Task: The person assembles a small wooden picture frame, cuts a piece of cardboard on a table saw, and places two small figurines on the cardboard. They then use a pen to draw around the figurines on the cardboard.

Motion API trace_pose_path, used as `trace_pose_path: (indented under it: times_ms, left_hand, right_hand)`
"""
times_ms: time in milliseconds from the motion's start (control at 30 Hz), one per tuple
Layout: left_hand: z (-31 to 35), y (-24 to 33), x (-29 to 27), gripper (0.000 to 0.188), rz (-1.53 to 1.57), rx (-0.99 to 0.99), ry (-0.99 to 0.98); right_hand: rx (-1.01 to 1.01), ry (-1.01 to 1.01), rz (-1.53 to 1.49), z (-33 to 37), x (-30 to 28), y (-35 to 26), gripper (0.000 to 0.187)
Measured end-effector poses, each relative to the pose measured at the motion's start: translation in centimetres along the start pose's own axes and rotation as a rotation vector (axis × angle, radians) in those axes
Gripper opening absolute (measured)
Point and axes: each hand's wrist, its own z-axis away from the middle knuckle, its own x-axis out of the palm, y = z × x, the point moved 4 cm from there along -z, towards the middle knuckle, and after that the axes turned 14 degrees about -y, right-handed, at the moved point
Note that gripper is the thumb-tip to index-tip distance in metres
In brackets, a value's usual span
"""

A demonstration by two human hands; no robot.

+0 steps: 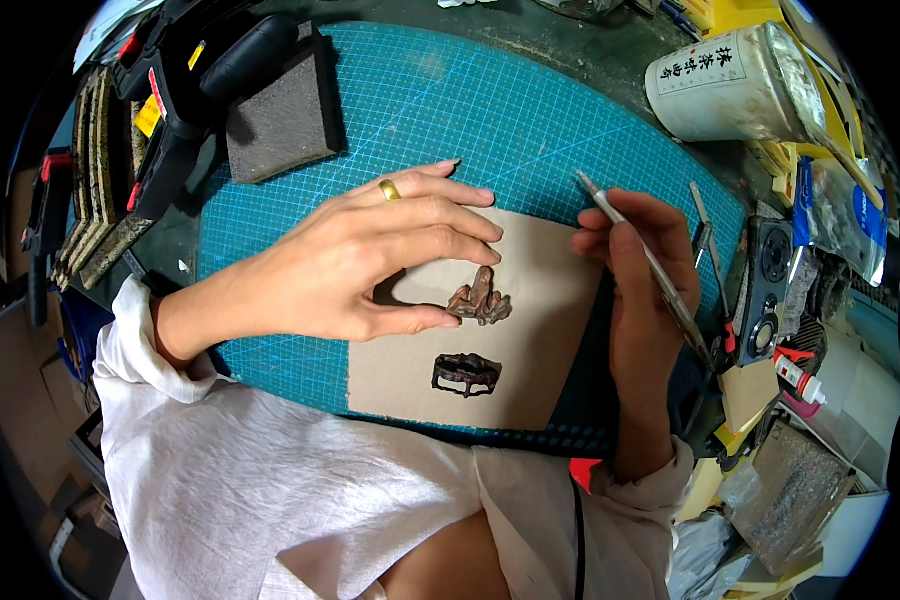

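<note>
My left hand (375, 245), with a gold ring on one finger, arches over a beige card sheet (540, 360). Its fingers are stretched out and apart. The thumb tip touches the left side of a small brown carved figure (482, 300), which sits on the card. Below the figure lies a dark, openwork carved stand (466, 375), apart from both hands. To the right, my right hand (640, 270) grips a slim, pen-like metal tool (655, 265) with its narrow tip pointing up and left, above the mat and away from the figure. The tool's exact kind is unclear.
A green gridded cutting mat (450, 80) lies beneath the card. At the upper left are a grey block (280, 135) and black clamp-like tools (175, 120). A white tub (720, 90), a metal tool (710, 215), a small black device (767, 280) and a tube (798, 382) crowd the right.
</note>
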Motion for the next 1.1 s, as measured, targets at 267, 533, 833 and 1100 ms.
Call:
trace_pose_path:
  times_ms: [267, 533, 833, 1100]
  left_hand:
    - [0.0, -0.17, 0.14, 0.049, 0.006, 0.011, 0.007]
    - [0.02, -0.09, 0.07, 0.048, 0.004, -0.002, 0.001]
    - [0.06, -0.08, 0.15, 0.048, -0.002, 0.0, 0.0]
    - [-0.05, -0.08, 0.08, 0.047, -0.005, 0.0, 0.006]
  right_hand:
    - [0.002, 0.007, -0.001, -0.03, -0.03, 0.17, 0.02]
    - [-0.006, 0.016, -0.015, -0.07, -0.26, 0.38, 0.019]
    - [-0.053, -0.022, -0.037, -0.01, -0.37, 0.53, 0.019]
    - [-0.04, -0.015, -0.01, -0.03, -0.18, 0.51, 0.019]
